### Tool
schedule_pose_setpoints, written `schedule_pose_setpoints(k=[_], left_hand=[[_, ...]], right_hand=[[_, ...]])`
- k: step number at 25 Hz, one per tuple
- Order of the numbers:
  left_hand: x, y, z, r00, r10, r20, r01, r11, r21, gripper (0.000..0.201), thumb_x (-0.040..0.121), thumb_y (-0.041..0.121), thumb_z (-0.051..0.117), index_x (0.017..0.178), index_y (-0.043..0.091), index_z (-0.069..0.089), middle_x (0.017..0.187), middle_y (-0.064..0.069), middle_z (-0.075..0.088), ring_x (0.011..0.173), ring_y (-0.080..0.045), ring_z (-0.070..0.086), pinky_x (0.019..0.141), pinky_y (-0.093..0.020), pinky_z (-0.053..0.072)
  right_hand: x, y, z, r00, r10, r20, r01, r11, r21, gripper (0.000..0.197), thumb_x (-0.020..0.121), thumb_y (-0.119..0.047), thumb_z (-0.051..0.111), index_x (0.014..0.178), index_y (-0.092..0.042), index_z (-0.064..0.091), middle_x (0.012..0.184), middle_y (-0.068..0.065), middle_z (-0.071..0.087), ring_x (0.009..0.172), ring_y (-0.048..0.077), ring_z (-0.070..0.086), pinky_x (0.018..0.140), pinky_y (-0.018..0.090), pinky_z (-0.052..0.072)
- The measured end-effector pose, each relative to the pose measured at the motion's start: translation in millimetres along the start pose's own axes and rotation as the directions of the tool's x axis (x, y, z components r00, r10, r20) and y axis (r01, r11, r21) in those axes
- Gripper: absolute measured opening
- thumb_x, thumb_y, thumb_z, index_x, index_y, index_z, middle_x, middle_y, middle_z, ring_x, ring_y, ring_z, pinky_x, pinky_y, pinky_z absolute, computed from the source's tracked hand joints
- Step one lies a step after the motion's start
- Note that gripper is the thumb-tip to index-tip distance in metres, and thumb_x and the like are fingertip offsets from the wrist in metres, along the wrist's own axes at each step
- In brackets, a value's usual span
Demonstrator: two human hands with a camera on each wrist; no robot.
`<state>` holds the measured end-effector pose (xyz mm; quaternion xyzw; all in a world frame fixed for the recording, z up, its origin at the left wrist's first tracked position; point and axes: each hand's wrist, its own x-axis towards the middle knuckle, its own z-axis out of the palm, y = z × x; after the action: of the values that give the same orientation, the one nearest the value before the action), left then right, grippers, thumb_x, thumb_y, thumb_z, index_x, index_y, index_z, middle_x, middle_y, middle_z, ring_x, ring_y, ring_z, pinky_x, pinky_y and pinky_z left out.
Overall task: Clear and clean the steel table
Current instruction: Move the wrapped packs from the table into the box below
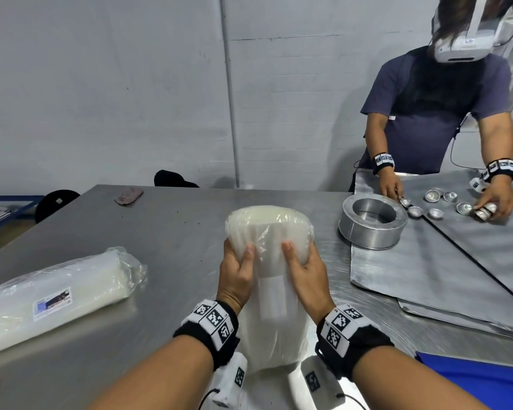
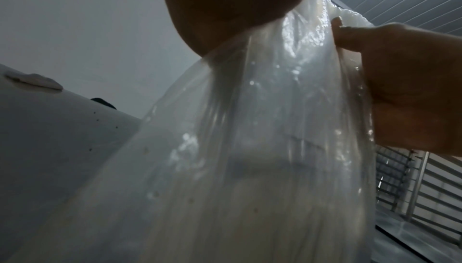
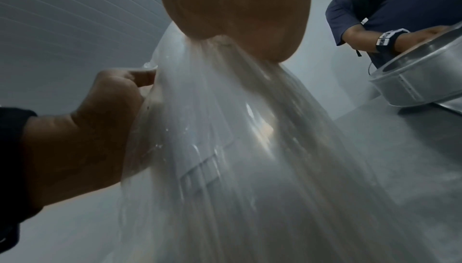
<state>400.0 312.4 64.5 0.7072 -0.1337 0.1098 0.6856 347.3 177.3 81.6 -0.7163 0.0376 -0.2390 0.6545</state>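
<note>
The steel table fills the frame's lower half. At centre, a plastic-wrapped white bundle stands on it, gripped near its top by the left hand and right hand, thumbs pressing the wrap. A second bundle lies lower left.

Steel table dull grey w/ dark specks. Held pack milky white, clear wrap. Wristbands black w/ b&w square codes. Other person's shirt navy. Corner cloth bright blue.
</note>
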Motion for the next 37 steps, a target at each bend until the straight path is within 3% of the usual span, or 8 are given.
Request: schedule_pose_setpoints(k=[5,10,14,17,20,24,29,37], left_hand=[[17,11,1,0.999,0.041,0.012,-0.041,0.999,0.007,0.035,0.081,0.058,0.049,0.114,0.046,0.047,0.104,0.015,0.067,0.099,-0.007,0.066,0.092,-0.037,0.053],[1,-13,0,0.998,-0.038,0.056,0.036,0.999,0.034,0.039,0.079,0.061,0.049,0.114,0.042,0.047,0.107,0.012,0.066,0.099,-0.006,0.066,0.094,-0.042,0.053],[9,-4,0,0.998,-0.02,0.054,0.02,1.0,0.006,0.028,0.088,0.043,0.05,0.115,0.037,0.048,0.11,0.01,0.064,0.099,-0.001,0.064,0.093,-0.031,0.052],[8,-7,-1,0.997,-0.038,0.074,0.037,0.999,0.011,0.031,0.086,0.049,0.05,0.115,0.038,0.047,0.111,0.012,0.064,0.1,-0.001,0.064,0.092,-0.03,0.052],[5,-17,-3,0.993,-0.084,0.087,0.082,0.996,0.022,0.043,0.078,0.062,0.05,0.114,0.039,0.047,0.112,0.01,0.065,0.104,-0.009,0.064,0.095,-0.038,0.052],[2,-24,-4,0.985,-0.14,0.1,0.14,0.99,0.009,0.047,0.076,0.063,0.053,0.116,0.04,0.047,0.116,0.007,0.064,0.108,-0.013,0.063,0.099,-0.042,0.051],[-11,-22,3,0.99,-0.137,-0.029,0.138,0.99,0.03,0.029,0.084,0.048,0.054,0.111,0.037,0.051,0.104,0.01,0.068,0.097,-0.007,0.066,0.088,-0.03,0.053],[-35,2,-56,0.958,-0.249,-0.145,0.272,0.947,0.171,0.024,0.098,0.04,0.052,0.118,0.028,0.047,0.101,0.016,0.061,0.093,-0.003,0.06,0.08,-0.021,0.043]], right_hand=[[13,-12,-2,0.999,-0.031,-0.012,0.031,0.999,-0.008,0.02,0.086,-0.053,0.058,0.105,-0.048,0.052,0.101,-0.018,0.068,0.093,-0.007,0.064,0.08,0.012,0.05],[-3,12,-4,0.998,0.044,0.033,-0.042,0.998,-0.048,0.018,0.087,-0.051,0.058,0.103,-0.052,0.049,0.097,-0.02,0.066,0.09,-0.007,0.065,0.076,0.013,0.052],[6,8,-4,1.0,0.02,-0.007,-0.02,0.999,-0.037,0.02,0.086,-0.052,0.059,0.104,-0.047,0.053,0.099,-0.016,0.069,0.092,-0.004,0.066,0.082,0.023,0.054],[4,13,-4,0.999,0.035,0.032,-0.033,0.998,-0.057,0.022,0.085,-0.053,0.059,0.105,-0.051,0.05,0.1,-0.016,0.068,0.092,-0.006,0.065,0.081,0.02,0.054],[2,20,-7,0.995,0.065,0.081,-0.056,0.993,-0.107,0.032,0.084,-0.054,0.06,0.113,-0.05,0.046,0.107,-0.016,0.065,0.095,-0.008,0.063,0.081,0.017,0.052],[-1,33,-8,0.988,0.1,0.114,-0.088,0.991,-0.105,0.056,0.081,-0.058,0.064,0.13,-0.04,0.043,0.117,-0.014,0.064,0.105,0.001,0.062,0.09,0.027,0.052],[-12,28,-4,0.992,0.107,0.063,-0.097,0.986,-0.139,0.027,0.087,-0.048,0.062,0.111,-0.048,0.048,0.1,-0.017,0.067,0.089,-0.008,0.064,0.074,0.014,0.052],[-30,12,35,0.97,0.12,0.211,-0.095,0.988,-0.124,0.03,0.09,-0.046,0.06,0.114,-0.031,0.052,0.094,-0.02,0.062,0.084,-0.011,0.059,0.06,0.004,0.045]])
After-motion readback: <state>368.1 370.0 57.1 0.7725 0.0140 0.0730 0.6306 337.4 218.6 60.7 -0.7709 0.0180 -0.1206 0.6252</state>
